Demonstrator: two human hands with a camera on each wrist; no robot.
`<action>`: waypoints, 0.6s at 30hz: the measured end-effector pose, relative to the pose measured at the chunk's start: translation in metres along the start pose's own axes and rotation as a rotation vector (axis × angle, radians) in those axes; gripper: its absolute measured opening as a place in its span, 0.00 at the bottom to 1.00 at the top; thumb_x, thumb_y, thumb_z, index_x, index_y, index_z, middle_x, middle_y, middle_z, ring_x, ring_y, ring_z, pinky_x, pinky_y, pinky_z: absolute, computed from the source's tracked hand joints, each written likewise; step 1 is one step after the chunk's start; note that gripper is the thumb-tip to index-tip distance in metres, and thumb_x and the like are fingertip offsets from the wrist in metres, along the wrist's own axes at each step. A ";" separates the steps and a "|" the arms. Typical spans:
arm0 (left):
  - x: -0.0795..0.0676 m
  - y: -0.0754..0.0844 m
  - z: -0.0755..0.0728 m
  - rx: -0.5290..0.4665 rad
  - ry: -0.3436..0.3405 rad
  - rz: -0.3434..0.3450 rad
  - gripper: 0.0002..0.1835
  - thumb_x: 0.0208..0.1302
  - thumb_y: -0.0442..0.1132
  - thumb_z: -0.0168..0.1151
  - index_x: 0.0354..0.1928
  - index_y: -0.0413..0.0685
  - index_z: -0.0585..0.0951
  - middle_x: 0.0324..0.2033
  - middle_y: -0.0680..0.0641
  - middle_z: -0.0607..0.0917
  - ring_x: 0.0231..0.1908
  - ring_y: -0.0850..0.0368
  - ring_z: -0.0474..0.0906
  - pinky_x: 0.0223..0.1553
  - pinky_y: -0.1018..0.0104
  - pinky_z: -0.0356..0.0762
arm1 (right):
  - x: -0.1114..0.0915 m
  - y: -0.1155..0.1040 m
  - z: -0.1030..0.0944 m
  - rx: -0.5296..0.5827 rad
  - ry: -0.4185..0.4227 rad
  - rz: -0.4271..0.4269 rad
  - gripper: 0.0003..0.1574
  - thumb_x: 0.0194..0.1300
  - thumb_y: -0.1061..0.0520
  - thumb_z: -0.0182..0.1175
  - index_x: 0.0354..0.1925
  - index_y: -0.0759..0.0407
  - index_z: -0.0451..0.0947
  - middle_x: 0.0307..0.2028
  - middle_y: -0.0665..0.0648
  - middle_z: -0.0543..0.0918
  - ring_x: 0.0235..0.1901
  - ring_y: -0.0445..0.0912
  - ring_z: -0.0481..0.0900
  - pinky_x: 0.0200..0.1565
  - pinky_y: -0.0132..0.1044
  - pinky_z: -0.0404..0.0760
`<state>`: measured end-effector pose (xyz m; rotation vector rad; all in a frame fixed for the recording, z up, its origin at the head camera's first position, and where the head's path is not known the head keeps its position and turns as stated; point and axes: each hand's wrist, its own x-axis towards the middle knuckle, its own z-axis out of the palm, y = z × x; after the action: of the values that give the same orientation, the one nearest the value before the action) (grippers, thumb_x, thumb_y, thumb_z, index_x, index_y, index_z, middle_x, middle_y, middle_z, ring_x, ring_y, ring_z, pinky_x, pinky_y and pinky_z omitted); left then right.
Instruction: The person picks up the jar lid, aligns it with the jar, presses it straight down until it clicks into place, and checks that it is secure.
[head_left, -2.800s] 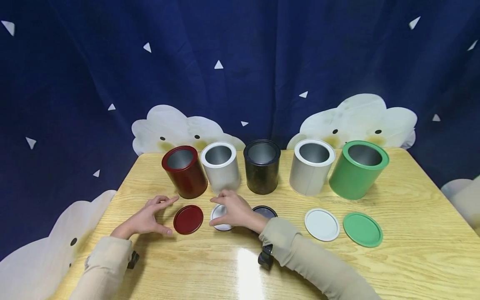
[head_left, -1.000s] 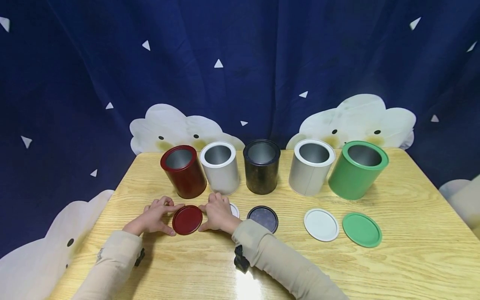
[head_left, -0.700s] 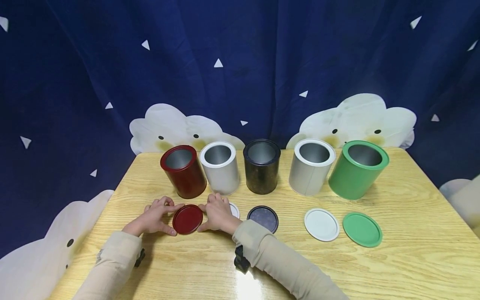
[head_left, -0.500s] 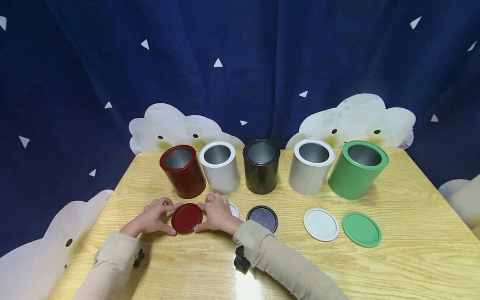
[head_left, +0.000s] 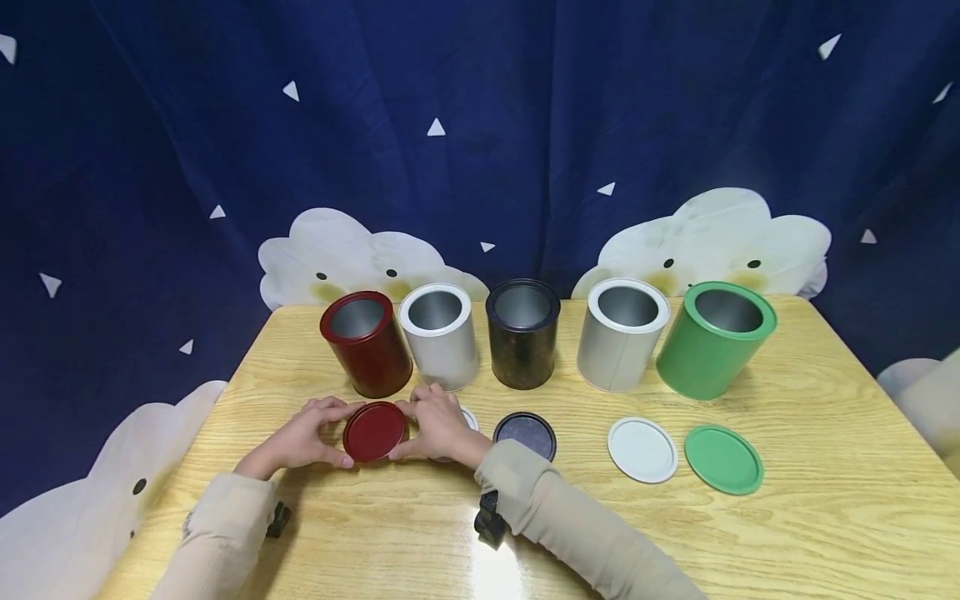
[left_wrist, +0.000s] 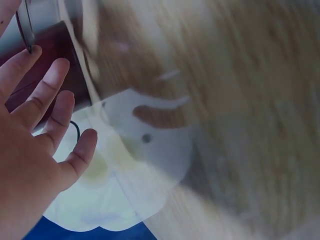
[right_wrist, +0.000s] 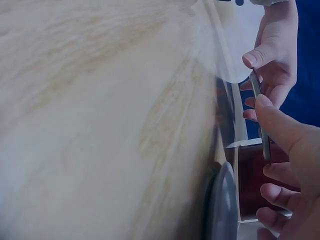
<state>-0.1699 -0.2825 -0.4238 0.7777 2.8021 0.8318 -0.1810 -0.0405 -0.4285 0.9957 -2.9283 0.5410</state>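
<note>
Both hands hold the round dark red lid [head_left: 375, 432], one at each side of its rim. My left hand [head_left: 306, 435] has thumb and index finger at its left edge; my right hand [head_left: 441, 425] pinches the right edge. Seen edge-on in the right wrist view, the lid [right_wrist: 265, 147] is raised off the table between the two hands. The other left fingers spread out beside the red can [left_wrist: 57, 55] in the left wrist view. Behind the lid stands that open red can [head_left: 378, 362]. Partly under my right hand lies a small white lid [head_left: 470, 419].
Along the back of the table [head_left: 390, 533] stand a small white can [head_left: 450, 354], a black can [head_left: 523, 358], a larger white can [head_left: 617, 354] and a green can [head_left: 701, 358], all open. Before them lie a black lid [head_left: 527, 435], a white lid [head_left: 642, 450] and a green lid [head_left: 724, 459].
My right hand has moved left from the small white lid to the red one, and my left hand has closed in too. The red lid has risen slightly between them.
</note>
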 end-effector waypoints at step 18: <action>-0.005 0.012 -0.005 -0.117 0.061 0.074 0.41 0.39 0.43 0.76 0.58 0.39 0.72 0.45 0.46 0.78 0.47 0.50 0.65 0.46 0.49 0.63 | -0.005 0.007 -0.016 0.225 0.074 -0.114 0.44 0.38 0.41 0.74 0.54 0.56 0.76 0.37 0.51 0.73 0.39 0.44 0.67 0.37 0.28 0.66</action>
<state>-0.1613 -0.2791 -0.4135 0.8563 2.7615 1.0377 -0.1829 -0.0276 -0.4161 1.1280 -2.7701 0.8959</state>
